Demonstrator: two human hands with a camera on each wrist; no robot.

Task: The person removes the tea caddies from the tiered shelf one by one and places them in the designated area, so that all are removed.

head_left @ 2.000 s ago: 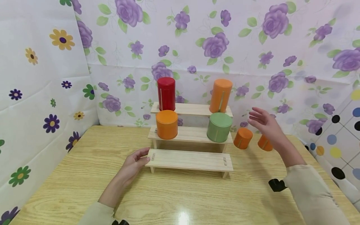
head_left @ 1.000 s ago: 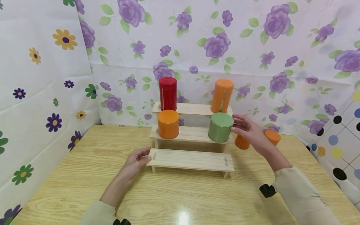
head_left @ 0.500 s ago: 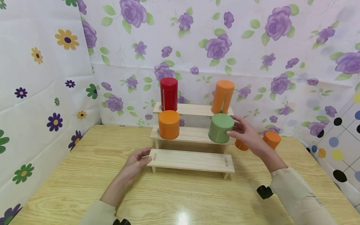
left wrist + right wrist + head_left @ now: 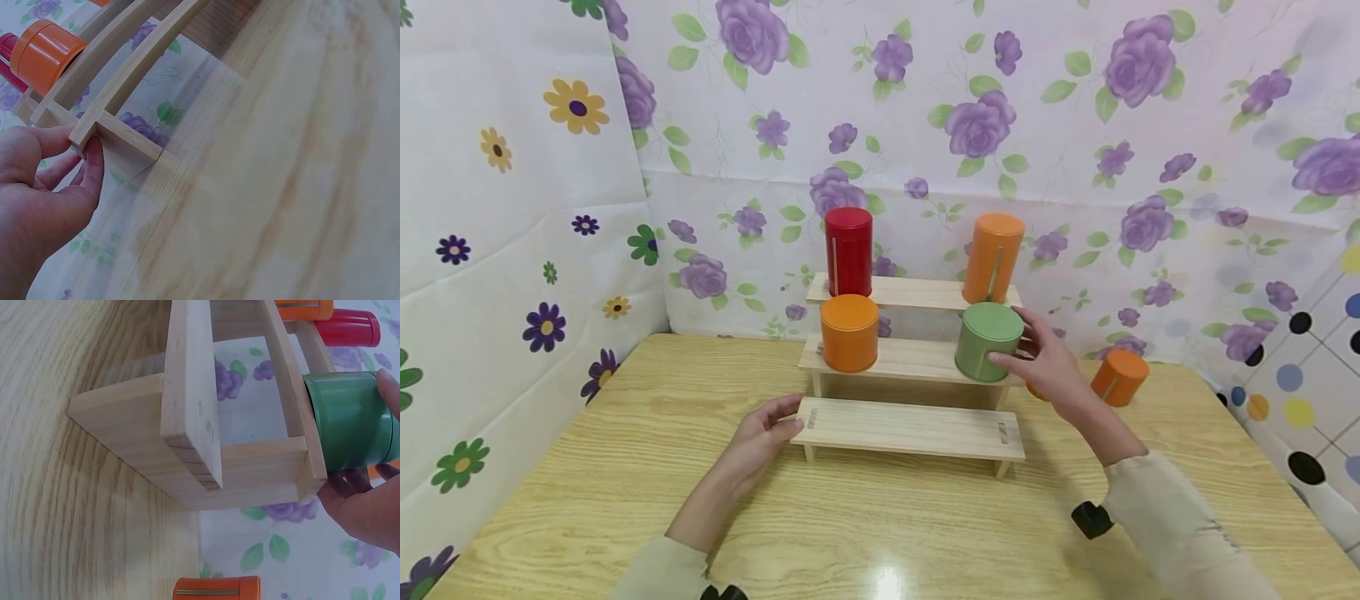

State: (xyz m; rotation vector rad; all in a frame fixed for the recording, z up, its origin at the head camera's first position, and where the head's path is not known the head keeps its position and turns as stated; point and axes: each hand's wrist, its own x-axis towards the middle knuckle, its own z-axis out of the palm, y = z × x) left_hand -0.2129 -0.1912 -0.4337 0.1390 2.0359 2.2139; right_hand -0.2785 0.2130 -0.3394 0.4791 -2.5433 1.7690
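Observation:
My left hand pinches the left end of the lowest board of a three-tier wooden rack; the left wrist view has thumb and fingers on either side of the board's end. A short green canister stands at the right end of the middle tier. My right hand holds it from the right, thumb on its front and fingers round its far side. On that tier's left end is a short orange canister. Above stand a tall red canister and a tall light-orange canister.
A small orange canister stands on the wood-grain table, right of the rack. Another small orange canister is mostly hidden behind my right hand. Flowered cloth hangs behind the table.
My right hand has come left from above the small orange canisters and taken hold of the green canister, which remains on the middle tier. The left hand keeps its place on the rack.

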